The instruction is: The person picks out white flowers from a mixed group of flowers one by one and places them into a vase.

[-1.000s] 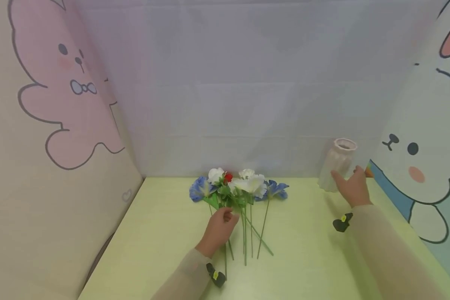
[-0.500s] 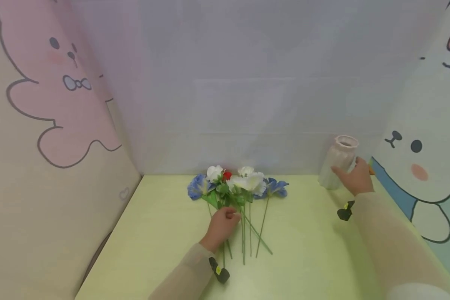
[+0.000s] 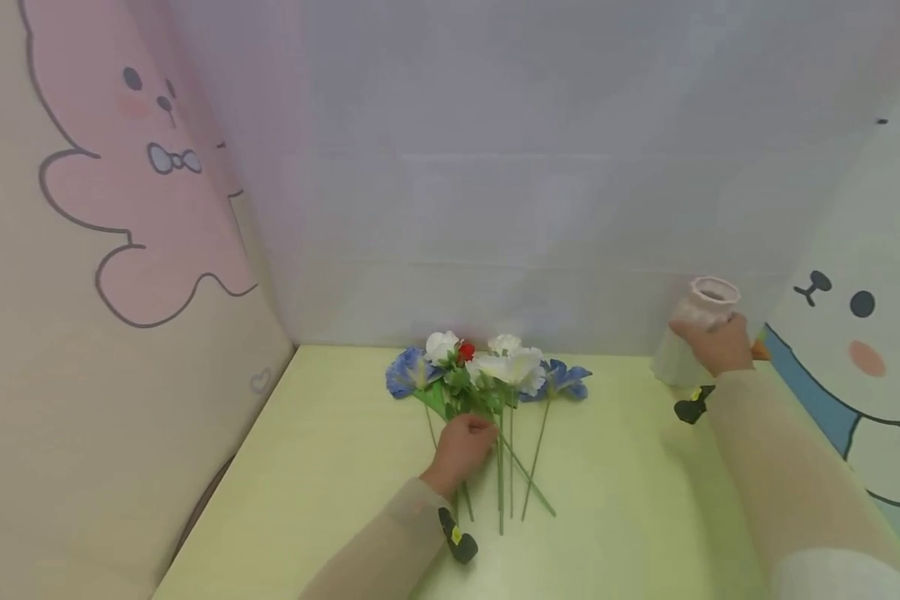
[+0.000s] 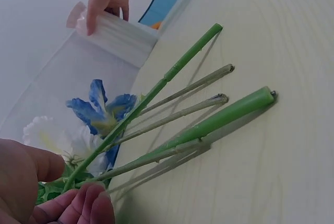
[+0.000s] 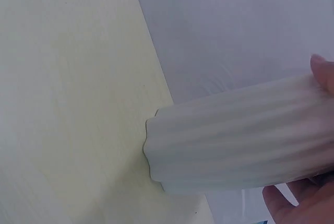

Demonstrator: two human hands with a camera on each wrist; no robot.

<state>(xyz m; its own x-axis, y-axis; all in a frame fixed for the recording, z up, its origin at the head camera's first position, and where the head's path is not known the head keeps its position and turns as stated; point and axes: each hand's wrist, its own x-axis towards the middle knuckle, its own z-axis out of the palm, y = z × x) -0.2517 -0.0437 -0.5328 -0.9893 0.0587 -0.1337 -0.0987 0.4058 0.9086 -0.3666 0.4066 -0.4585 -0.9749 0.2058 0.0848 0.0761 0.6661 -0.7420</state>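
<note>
Vase (image 3: 681, 346) near the far edge of the table (image 3: 607, 467), curled fingers of the right hand (image 3: 720, 344) gripping it, left hand (image 3: 463, 450) bent-fingered at flower stems (image 4: 229, 115), pinch I cannot confirm, open room between hands.

Pale yellow table (image 3: 615, 475), greyish far backdrop (image 3: 450, 208), pink cartoon animal (image 3: 180, 217) at left, white cartoon animal (image 3: 836, 342) at right

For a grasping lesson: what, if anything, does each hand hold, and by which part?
The right hand grips the whitish ribbed vase around its upper part. The left hand is at long green flower stems; any hold cannot be told.
</note>
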